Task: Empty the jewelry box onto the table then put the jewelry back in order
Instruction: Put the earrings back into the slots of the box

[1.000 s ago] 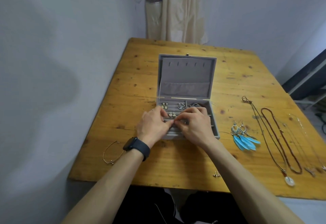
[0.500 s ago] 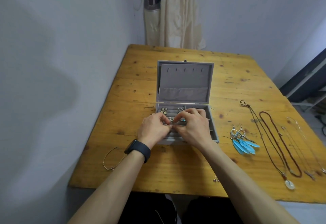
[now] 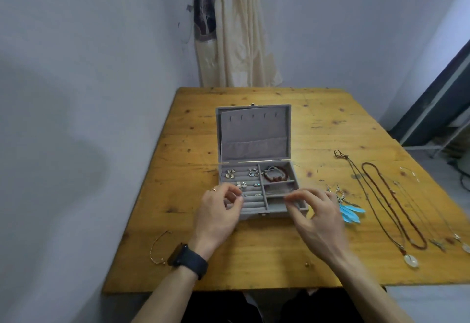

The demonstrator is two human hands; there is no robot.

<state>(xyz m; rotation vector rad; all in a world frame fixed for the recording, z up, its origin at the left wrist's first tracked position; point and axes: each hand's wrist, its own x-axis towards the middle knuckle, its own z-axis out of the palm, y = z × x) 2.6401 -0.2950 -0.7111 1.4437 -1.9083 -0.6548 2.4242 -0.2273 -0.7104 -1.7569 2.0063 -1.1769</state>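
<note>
several pairs of small earrings [image 3: 230,174] sit pushed into the padded rolls on the left side of the grey jewelry box [image 3: 277,214], which stands open at the middle of the wooden table [image 3: 254,259] with its lid [image 3: 254,129] upright. a red bead bracelet [image 3: 276,174] lies coiled in the back right compartment; the one in front of it holds something too faint to make out. the left hand [image 3: 218,210], a black watch [image 3: 187,260] on its wrist, hovers over the front rolls and pinches a small silvery earring [image 3: 243,195] between thumb and forefinger. the right hand [image 3: 318,217] is over the box's front right corner, fingers loosely bent and parted, nothing visible in them; whether they touch the rim i cannot tell. right of the box lie blue feather earrings [image 3: 352,212], a cord necklace with a pale pendant [image 3: 411,261], a brown beaded necklace [image 3: 393,203] and thinner chains [image 3: 438,242], side by side. a thin bangle [image 3: 155,244] lies near the table's left edge, a tiny stud [image 3: 308,264] near the front edge.
</note>
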